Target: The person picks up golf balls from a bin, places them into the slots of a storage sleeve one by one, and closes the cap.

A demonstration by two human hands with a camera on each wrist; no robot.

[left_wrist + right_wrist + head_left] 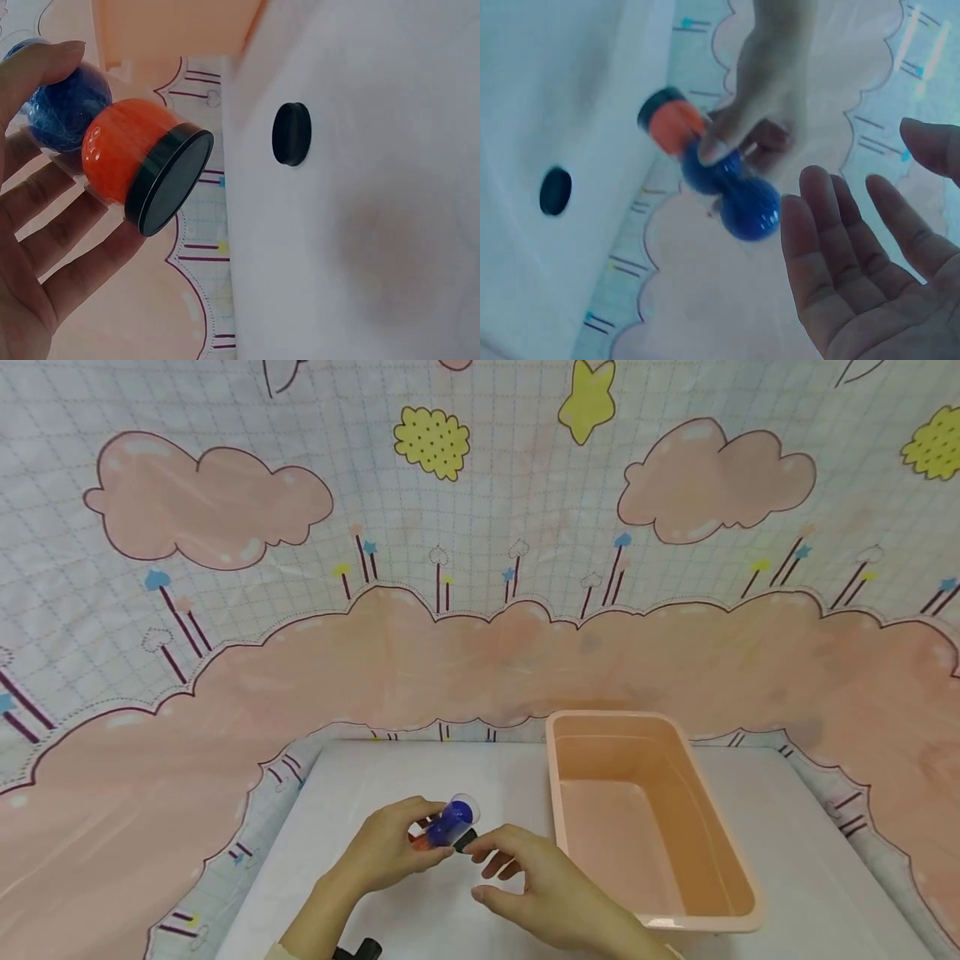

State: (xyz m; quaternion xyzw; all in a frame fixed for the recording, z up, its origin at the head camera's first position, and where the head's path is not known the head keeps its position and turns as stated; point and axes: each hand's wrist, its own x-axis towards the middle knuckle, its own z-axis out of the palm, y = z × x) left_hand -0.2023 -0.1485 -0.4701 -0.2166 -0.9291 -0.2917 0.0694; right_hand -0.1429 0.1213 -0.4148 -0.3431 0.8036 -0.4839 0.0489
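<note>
My left hand [393, 847] grips a clear plastic container [67, 109] shaped like joined balls, its thumb across the blue part and the fingers behind. The contents are blue in the rounded sections and orange [120, 146] toward one end. A black lid [171, 180] covers that orange end. Away from it, a loose black lid [292, 135] lies on the white table. My right hand [528, 872] is close beside the container, palm toward it, fingers spread and relaxed with nothing in them. In the head view, a black piece [465, 841] shows between the container and the right fingertips.
A peach plastic tub [558, 793] stands to the right on the white table [337, 777], its near part beside my right forearm. Behind the table hangs a cloth [487, 668] with clouds and stars. A black object [367, 949] shows at the bottom edge beside my left wrist.
</note>
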